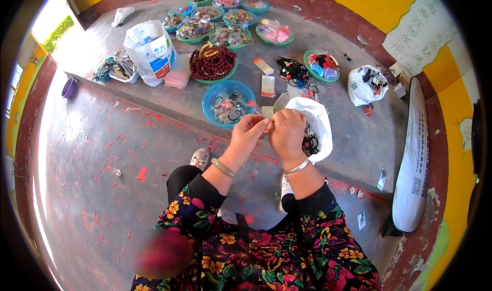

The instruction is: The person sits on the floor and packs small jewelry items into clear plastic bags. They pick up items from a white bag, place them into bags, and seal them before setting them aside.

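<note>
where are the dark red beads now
The beads are heaped in a green bowl just beyond the blue basin, left of centre in the head view.

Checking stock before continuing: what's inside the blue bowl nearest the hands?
The blue bowl shows clear plastic packets and dark loops on top; whatever lies beneath them is covered.

The basin (pixel 208 105) is blue, the bag (pixel 322 129) white, the jacket (pixel 256 265) black with multicoloured flowers.

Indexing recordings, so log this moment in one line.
left hand: pinched; right hand: curled, alongside; anything held: unclear; blue basin: beyond left hand; white bag: beside right hand
</note>
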A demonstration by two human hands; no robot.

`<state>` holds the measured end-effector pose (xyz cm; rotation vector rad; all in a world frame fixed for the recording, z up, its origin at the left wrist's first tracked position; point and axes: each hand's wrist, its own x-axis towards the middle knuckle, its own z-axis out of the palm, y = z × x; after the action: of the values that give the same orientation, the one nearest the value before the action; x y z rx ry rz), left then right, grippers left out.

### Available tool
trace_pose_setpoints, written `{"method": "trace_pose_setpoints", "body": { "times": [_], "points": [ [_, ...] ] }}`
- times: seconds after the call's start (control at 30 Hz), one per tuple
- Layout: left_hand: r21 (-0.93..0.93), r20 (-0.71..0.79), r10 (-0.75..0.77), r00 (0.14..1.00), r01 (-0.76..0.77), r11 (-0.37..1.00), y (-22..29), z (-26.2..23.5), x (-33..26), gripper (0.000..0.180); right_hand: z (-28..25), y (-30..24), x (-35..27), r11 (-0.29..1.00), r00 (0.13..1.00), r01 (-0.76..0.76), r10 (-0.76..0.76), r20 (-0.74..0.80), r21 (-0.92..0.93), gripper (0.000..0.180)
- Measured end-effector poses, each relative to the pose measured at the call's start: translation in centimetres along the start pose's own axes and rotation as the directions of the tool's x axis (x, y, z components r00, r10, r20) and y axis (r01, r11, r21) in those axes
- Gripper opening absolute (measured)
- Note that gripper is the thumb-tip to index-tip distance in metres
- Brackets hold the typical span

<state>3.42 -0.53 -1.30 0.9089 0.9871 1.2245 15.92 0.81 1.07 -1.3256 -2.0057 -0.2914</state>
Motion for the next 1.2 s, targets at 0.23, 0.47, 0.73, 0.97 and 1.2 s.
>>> {"method": "trace_pose_setpoints", "body": {
  "times": [0.23, 0.47, 0.73, 0.97, 1.2],
  "points": [
    [-0.106, -0.045, -0.051, 0.998, 0.046, 0.993, -0.2, -0.3, 0.1, 0.02, -0.1, -1.5, -0.4, 0.987, 0.989, 0.145, -0.144, 0.025, -0.073, 0.004],
    [-0.23, -0.04, -0.09, 0.995, 0.078, 0.97, -0.1, -0.6, 0.1, 0.017, 0.3, -1.6, -0.4, 0.979, 0.981, 0.191, -0.188, 0.042, -0.068, 0.004],
    [-0.123, 0.001, -0.033, 0.999, 0.032, 0.992, 0.0, -2.1, 0.9, 0.019, -0.8, -0.9, 0.4, 0.93, 0.989, -0.11, 0.068, 0.128, 0.35, 0.017],
    [0.087, 0.016, -0.037, 0.999, 0.035, 0.996, 0.1, -1.7, 0.6, 0.019, 0.0, 3.6, -0.2, 0.145, 0.671, -0.741, 0.165, 0.722, 0.656, 0.017],
    [0.049, 0.062, -0.056, 0.996, 0.053, 0.997, 0.9, -1.4, 0.2, 0.018, -0.1, 3.6, -0.2, -0.014, 0.641, -0.761, 0.137, 0.755, 0.649, 0.013]
  ]
}}
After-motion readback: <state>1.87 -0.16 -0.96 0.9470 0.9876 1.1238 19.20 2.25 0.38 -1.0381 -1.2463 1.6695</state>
